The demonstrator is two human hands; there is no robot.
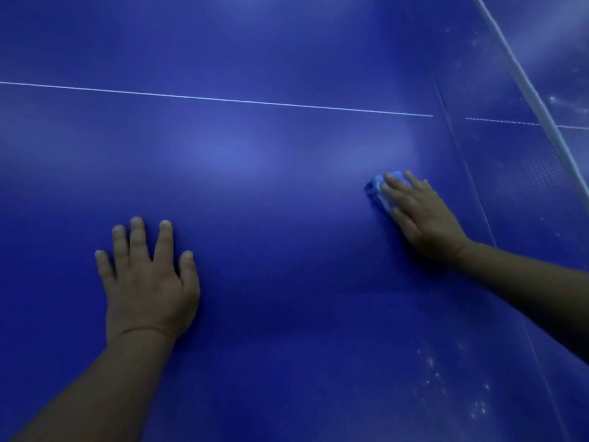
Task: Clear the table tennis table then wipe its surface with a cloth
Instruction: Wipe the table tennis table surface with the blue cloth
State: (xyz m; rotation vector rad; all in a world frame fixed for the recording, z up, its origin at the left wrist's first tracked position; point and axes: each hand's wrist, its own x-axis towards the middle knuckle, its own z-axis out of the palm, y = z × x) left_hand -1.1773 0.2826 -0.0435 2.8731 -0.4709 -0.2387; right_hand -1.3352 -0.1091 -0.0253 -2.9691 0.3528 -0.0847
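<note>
Right hand presses the blue cloth flat-fingered onto the blue tabletop near its seam; left hand rests spread, bracing. Keep even pressure, overlap strokes, and reach the white specks at lower right

Blue table, glossy, w/ soft light patches. Thin white line runs across it left to right; everything else placed rel. to that line. Below line, toward right: small light-blue cloth lying on the surface, right hand flat on top of it, fingers straight. Below line, further down & left: left hand palm-down directly on table, fingers spread, well apart from cloth. Line's right end stops at a seam; white specks on surface low right.
</note>
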